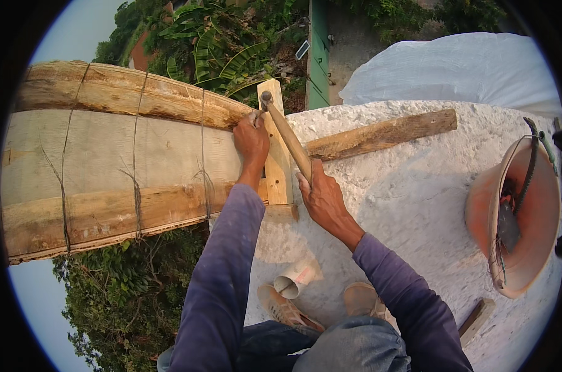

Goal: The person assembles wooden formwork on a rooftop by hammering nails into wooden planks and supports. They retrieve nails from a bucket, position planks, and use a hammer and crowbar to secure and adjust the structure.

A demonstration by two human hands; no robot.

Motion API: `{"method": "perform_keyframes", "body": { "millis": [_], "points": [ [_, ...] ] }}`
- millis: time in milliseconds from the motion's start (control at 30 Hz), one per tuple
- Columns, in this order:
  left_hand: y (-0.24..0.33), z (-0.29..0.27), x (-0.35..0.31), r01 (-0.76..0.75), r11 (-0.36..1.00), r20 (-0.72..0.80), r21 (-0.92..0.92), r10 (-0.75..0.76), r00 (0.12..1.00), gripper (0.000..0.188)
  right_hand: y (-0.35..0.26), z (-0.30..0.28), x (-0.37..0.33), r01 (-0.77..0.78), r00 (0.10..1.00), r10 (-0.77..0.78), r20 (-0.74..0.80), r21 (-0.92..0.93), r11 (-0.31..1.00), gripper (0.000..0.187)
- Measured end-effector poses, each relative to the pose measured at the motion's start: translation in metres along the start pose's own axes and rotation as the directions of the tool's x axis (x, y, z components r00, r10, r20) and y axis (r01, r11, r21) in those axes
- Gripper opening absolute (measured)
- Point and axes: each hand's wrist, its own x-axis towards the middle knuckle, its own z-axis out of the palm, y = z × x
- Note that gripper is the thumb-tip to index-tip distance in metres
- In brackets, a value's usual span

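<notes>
The board (pixel 278 162) lies across the right end of two logs, the far log (pixel 138 93) and the near log (pixel 107 209). The right hand (pixel 324 195) is wrapped around the handle of the hammer (pixel 291 137). The hammer's head is over the far end of the board, but I cannot tell if it touches. The left hand (pixel 252 142) is at the board's left edge, close to the hammer's head. Its fingers are bent in, and I cannot tell if they pinch a small thing, like a nail.

Some of the work looks done. Left of the board, wires (pixel 136 149) go around both logs and the flat sheet (pixel 101 149) between them. The board is in its place, and it has a few dark spots on it that may be nails or holes.

The far end of the board looks not done yet, since both hands are busy there. I cannot see if the board is tight.

Right of the board, a loose plank (pixel 386 133) lies on the rough white floor (pixel 405 204). Farther right is a tub (pixel 487 198) with things in it. On the near side of the board, a tube (pixel 301 276) lies by the shoes (pixel 287 307).
</notes>
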Motion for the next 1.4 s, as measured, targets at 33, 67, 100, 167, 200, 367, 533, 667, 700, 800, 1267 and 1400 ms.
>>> {"method": "perform_keyframes", "body": {
  "millis": [33,67,100,167,200,367,533,667,700,800,1267,1400],
  "points": [
    [0.001,-0.001,0.0,-0.023,1.0,-0.007,-0.011,0.023,1.0,0.02,0.0,-0.002,0.0,0.039,0.999,-0.038,-0.022,0.034,0.999,0.027],
    [0.003,-0.002,0.001,0.003,1.0,0.016,-0.014,-0.003,1.0,0.021,-0.001,-0.005,0.002,0.014,1.0,-0.013,-0.022,0.051,0.999,0.027],
    [0.005,-0.003,0.0,-0.002,1.0,0.006,0.014,0.002,1.0,0.021,-0.002,-0.009,-0.001,-0.07,0.998,0.07,0.002,0.055,0.996,0.027],
    [0.015,-0.006,-0.005,0.07,0.994,0.053,0.081,-0.074,0.996,0.021,-0.007,-0.018,-0.009,-0.035,0.998,0.042,-0.052,0.121,0.992,0.027],
    [0.021,-0.007,-0.012,0.008,0.998,0.002,0.063,-0.008,1.0,0.022,-0.011,-0.022,-0.014,-0.068,0.996,0.075,-0.043,0.163,0.984,0.028],
    [0.04,-0.024,-0.098,-0.213,0.96,0.087,0.183,0.2,0.976,0.03,-0.021,-0.026,-0.024,0.11,0.972,-0.058,-0.227,0.223,0.969,0.028],
    [0.018,-0.039,-0.152,-0.322,0.916,0.145,0.24,0.294,0.945,0.031,-0.011,-0.002,-0.006,0.16,0.972,-0.134,-0.195,0.122,0.98,0.027],
    [0.004,-0.04,-0.151,-0.306,0.933,0.215,0.189,0.265,0.94,0.038,-0.009,0.003,0.004,0.045,0.999,-0.045,0.0,-0.001,0.999,0.028],
    [0.002,-0.039,-0.149,-0.31,0.936,0.227,0.167,0.269,0.936,0.042,-0.011,0.002,0.003,0.038,0.999,-0.038,-0.017,0.041,0.998,0.028],
    [0.0,-0.039,-0.149,-0.263,0.948,0.254,0.178,0.214,0.943,0.046,-0.015,-0.001,-0.012,0.08,0.987,-0.055,-0.148,0.167,0.983,0.029],
    [0.01,-0.042,-0.149,-0.226,0.947,0.247,0.228,0.169,0.954,0.044,-0.018,-0.014,-0.018,0.077,0.971,-0.043,-0.236,0.136,0.988,0.025],
    [0.011,-0.04,-0.15,-0.176,0.956,0.267,0.234,0.111,0.957,0.043,-0.023,0.003,-0.021,0.244,0.878,-0.149,-0.454,0.156,0.957,0.029]
  ]
}}
